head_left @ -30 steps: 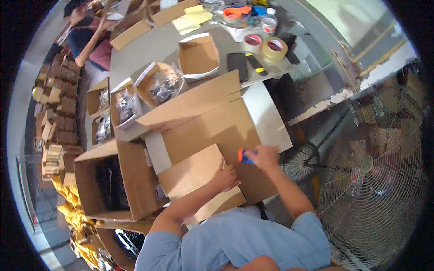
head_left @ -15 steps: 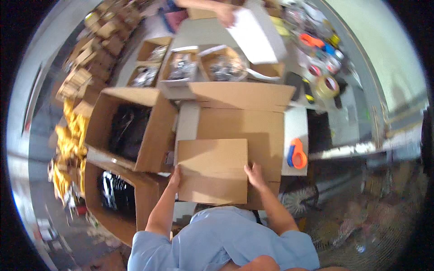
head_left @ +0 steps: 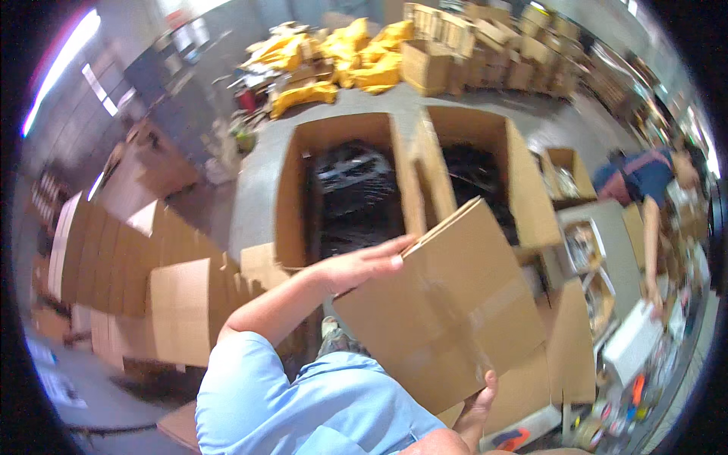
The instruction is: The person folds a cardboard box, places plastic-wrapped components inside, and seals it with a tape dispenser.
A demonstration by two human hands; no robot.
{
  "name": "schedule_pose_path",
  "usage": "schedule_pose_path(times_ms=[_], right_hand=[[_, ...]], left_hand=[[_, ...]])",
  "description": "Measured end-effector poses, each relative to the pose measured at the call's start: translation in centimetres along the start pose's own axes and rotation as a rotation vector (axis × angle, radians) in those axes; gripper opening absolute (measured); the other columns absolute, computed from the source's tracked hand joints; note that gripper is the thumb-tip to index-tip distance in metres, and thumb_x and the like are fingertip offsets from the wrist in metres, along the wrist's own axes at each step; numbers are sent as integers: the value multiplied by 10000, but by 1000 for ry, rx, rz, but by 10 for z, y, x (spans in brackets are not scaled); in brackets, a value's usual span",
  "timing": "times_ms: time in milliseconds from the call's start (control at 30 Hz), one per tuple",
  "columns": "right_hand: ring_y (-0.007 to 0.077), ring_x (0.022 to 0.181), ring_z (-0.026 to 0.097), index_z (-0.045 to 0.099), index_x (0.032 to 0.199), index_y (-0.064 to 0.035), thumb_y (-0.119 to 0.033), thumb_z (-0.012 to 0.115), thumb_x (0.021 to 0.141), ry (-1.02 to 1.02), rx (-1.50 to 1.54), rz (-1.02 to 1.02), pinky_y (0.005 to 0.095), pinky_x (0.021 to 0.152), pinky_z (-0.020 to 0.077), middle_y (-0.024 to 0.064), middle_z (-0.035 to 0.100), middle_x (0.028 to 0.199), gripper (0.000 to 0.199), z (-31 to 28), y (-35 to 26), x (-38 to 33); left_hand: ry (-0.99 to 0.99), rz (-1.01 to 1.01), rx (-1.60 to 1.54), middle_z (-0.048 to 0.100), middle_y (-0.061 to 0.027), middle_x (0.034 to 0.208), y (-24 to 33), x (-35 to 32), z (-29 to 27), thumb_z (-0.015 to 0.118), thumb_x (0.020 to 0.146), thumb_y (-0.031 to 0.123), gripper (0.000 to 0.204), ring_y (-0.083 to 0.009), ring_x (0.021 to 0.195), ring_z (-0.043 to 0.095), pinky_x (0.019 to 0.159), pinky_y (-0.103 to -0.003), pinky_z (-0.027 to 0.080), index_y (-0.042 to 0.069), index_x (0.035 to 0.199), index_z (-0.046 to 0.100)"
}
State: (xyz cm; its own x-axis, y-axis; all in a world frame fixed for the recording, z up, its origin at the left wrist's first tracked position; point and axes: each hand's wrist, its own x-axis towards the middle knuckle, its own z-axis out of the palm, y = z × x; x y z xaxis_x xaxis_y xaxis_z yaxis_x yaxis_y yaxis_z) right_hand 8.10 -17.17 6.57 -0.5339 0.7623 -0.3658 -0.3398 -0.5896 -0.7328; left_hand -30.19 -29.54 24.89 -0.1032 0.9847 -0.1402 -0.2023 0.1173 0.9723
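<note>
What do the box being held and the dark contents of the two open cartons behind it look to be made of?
The held box looks like plain brown corrugated cardboard with a matte finish; a glossy strip across its face suggests clear tape. The left hand and right hand grip its edges. The dark contents of the open cartons shine and crinkle like black plastic film or bags, though what's inside cannot be told.

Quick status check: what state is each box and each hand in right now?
Flat cardboard box: closed, lifted, tilted, held at two edges.
Left hand: gripping its upper edge.
Right hand: gripping its lower edge.
Left open carton: flaps up, dark wrapped goods inside.
Right open carton: open, dark contents.
</note>
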Motion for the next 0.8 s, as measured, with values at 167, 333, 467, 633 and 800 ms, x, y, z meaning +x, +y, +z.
schedule_pose_path(times_ms=[167,333,467,633,800], right_hand=[[287,1062,558,489,1245,10,-426,544,830,-319,-94,48,426,879,466,148,565,1190,604,186,-5,64],[260,1035,571,489,1227,20,-331,553,846,-571,-350,114,404,861,474,138,572,1160,522,404,73,110],[230,967,580,444,1187,52,-130,631,802,-660,-497,105,352,814,493,136,565,1086,465,554,180,128],[227,857,587,441,1092,54,-123,733,715,-717,-753,190,371,751,498,145,564,980,508,635,349,185],[251,843,594,466,1041,59,-166,739,697,-532,-1139,217,404,741,490,161,592,960,493,630,514,214]], left_hand=[[590,305,64,362,-83,1427,51,-150,-112,471,919,493,694,-197,1240,397,1026,-350,278,92,1435,238],[1124,224,175,431,-107,1337,17,-316,-203,481,947,388,525,-202,1244,387,1043,-354,279,82,1351,342],[1442,63,263,456,-159,1296,-58,-407,-218,541,929,279,475,-247,1223,419,1031,-368,322,11,1293,393],[1652,-110,383,486,-176,1241,-121,-458,-213,567,899,282,479,-306,1162,455,1013,-400,345,3,1262,426],[1692,-187,653,504,-164,1207,-117,-464,-214,577,872,286,456,-340,1102,472,965,-428,367,20,1223,461]])
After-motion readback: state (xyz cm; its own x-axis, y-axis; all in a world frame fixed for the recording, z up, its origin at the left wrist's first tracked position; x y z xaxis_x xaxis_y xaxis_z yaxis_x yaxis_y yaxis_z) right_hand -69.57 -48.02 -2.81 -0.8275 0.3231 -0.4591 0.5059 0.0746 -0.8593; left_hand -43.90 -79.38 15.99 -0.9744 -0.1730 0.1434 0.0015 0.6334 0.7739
